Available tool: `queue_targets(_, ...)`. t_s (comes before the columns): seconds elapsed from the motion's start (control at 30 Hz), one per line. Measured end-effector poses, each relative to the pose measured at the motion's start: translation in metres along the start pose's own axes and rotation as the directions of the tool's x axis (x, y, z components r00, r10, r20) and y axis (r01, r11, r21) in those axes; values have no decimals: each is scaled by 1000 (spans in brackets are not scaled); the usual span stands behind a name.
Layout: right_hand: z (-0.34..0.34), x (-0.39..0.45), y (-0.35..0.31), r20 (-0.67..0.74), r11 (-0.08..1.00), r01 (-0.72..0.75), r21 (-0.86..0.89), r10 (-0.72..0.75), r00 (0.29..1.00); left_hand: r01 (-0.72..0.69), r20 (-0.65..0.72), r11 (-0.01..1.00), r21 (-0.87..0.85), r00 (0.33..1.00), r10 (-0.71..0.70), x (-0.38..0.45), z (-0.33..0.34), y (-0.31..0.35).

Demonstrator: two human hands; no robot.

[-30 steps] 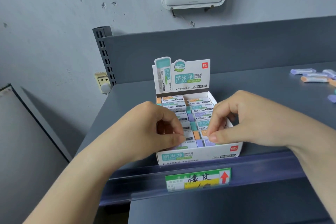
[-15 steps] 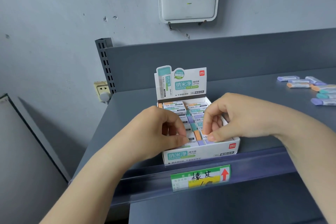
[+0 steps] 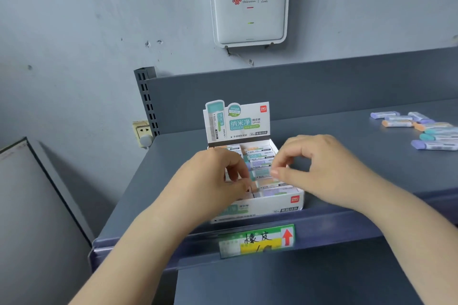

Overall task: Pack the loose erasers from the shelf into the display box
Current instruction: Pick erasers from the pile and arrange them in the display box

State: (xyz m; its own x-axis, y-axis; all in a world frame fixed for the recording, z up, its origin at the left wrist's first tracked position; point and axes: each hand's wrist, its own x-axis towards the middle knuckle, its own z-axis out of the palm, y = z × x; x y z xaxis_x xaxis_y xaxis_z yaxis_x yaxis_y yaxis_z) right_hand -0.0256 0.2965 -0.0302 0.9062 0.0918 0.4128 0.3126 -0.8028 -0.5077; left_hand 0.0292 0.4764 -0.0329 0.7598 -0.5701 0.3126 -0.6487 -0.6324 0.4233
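left hand (image 3: 218, 181): reaches in from lower left, forearm angled up toward centre; back of hand to camera; fingers curled down into left half of box, tips among the packed erasers; thumb lies along near side toward box middle. Cannot tell whether one eraser is actually pinched, blur and knuckles hide it.
right hand (image 3: 319, 168): comes in from lower right, forearm crossing shelf lip; wrist over box's right wall; thumb and forefinger brought tip to tip above right column, other fingers arched behind. Something pale at the tips, too blurred to name; grip cannot be told.
hands relative: close, apart, a narrow gap over box centre; both over the box's front half.
display box (image 3: 285, 208): white card, open, sits at front edge of shelf just behind the lip; header flap upright at back with teal print and red logo.
packed erasers (image 3: 260, 156): two columns lying flat, white sleeves with orange, teal, purple ends; rear rows clear, front rows partly hidden under hands.
loose erasers (image 3: 421, 129): small cluster far right on shelf, well apart from box; purple, orange, teal, some overlapping, cut by frame edge.
shelf (image 3: 347, 131): dark grey metal, raised back panel, slotted upright at left rear.
price label (image 3: 257, 240): green and yellow, red arrow, handwriting, in front rail below box.
router (image 3: 249, 2): white, wall-mounted above shelf.
wall socket (image 3: 142, 131): left of shelf, plug in.
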Motion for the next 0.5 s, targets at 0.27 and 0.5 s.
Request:
queue_targets(0.27, -54, -33, 46, -108, 931, 100, -352, -146, 983, -89, -238, 941, 328, 956, 173, 22, 44, 78)
queue_targets(0.5, -122, -84, 103, -96, 835, 8, -550, -72, 993, -148, -185, 911, 385, 955, 234, 57, 103, 159)
